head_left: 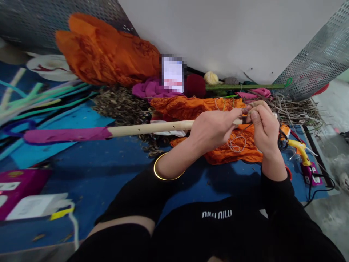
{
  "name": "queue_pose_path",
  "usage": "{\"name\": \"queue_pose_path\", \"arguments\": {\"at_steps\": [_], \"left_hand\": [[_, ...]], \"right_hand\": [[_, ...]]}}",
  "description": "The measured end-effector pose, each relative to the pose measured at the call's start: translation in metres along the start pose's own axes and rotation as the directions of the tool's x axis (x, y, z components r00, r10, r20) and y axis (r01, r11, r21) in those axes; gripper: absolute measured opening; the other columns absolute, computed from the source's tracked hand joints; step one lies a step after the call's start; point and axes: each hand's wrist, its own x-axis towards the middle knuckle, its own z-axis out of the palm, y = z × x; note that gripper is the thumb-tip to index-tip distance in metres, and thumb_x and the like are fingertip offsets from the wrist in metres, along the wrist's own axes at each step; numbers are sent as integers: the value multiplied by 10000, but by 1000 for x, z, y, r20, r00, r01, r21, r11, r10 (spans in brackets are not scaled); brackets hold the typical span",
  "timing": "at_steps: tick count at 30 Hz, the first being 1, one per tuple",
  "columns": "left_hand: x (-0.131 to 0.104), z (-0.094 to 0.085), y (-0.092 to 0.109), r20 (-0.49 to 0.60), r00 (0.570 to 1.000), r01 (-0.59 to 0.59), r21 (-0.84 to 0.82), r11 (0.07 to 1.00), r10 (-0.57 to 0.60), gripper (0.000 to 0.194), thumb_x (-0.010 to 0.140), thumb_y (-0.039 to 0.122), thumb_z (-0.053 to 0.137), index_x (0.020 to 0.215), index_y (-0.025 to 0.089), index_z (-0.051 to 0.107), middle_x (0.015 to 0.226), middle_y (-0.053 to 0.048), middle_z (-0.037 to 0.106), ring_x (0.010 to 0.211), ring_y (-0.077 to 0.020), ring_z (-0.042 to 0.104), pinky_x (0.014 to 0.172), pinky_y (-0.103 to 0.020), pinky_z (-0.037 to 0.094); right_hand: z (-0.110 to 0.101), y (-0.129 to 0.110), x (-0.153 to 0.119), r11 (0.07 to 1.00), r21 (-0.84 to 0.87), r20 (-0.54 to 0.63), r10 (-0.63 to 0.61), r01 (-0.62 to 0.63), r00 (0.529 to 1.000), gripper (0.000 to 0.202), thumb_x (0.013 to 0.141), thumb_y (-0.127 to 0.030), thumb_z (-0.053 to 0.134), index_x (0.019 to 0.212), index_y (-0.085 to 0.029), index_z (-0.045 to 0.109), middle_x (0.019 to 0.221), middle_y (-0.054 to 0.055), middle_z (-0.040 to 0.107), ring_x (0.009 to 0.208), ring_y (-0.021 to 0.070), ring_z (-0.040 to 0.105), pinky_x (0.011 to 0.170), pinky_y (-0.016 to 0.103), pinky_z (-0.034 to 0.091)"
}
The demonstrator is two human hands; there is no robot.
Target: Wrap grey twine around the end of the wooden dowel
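A long pale wooden stick (pixel 147 128) with small dark holes lies level across the view. Purple cloth (pixel 68 135) is wrapped round its left part, and a dark blue loop (pixel 16 127) sticks out at that end. My left hand (pixel 214 125) is closed round the stick near its right end. Close beside it, my right hand (pixel 263 125) is closed in a pinch at a thin cord near the stick's end. The fingertips partly hide the cord there. Loose coils of thin grey cord (pixel 237 143) hang below, over orange cloth (pixel 220 154).
Dried plant stalks (pixel 120 105), bundled orange cloth (pixel 109 54) and a blurred-out lit screen (pixel 173 74) line the back. A yellow glue gun (pixel 301 151) with cables is at right. Coloured strips (pixel 49 98) and a purple box (pixel 21 189) lie left on the blue table (pixel 95 178).
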Motion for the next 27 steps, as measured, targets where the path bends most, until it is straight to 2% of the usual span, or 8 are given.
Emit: {"name": "queue_pose_path", "arguments": {"at_steps": [4, 10, 15, 22, 27], "left_hand": [[-1, 3, -3, -51, 997, -51, 36, 998, 53, 349, 1020, 297, 497, 1313, 237, 676, 913, -36, 796, 811, -201, 744, 648, -274, 450], [-2, 9, -7, -124, 984, -119, 61, 991, 126, 332, 1042, 307, 445, 1251, 255, 697, 885, -17, 790, 750, -166, 721, 625, -250, 448], [-4, 12, -11, -178, 966, -174, 86, 981, 187, 326, 1007, 223, 457, 1219, 252, 703, 895, -20, 789, 766, -168, 723, 660, -247, 492], [-5, 12, -11, -203, 959, -181, 109, 977, 200, 268, 998, 213, 494, 1144, 229, 718, 946, -31, 810, 781, -173, 738, 662, -251, 509], [-5, 9, -11, -224, 957, -175, 66, 982, 185, 286, 1026, 228, 466, 1097, 213, 742, 959, -47, 818, 788, -183, 753, 669, -273, 524]], "right_hand": [[-1, -1, 0, 1000, -20, 6, -5, 6, 1000, 361, 1081, -372, 439, 772, -240, 570, 884, 32, 626, 941, 180, 623, 859, 351, 504], [-3, -2, 1, 999, -40, 11, -17, 17, 1000, 354, 1080, -344, 435, 766, -231, 555, 879, 26, 603, 923, 166, 616, 841, 328, 508], [-2, -1, 1, 999, -43, 30, -25, 26, 999, 352, 1081, -345, 428, 775, -227, 556, 897, 33, 613, 931, 167, 627, 836, 324, 517], [-1, 1, 1, 998, -33, 50, -48, 50, 998, 335, 1078, -317, 443, 779, -224, 564, 928, 33, 629, 958, 160, 644, 839, 314, 527], [-2, 0, 2, 999, 4, 43, -39, 39, 998, 328, 1062, -329, 480, 778, -221, 606, 963, 38, 669, 983, 172, 667, 880, 347, 554]]}}
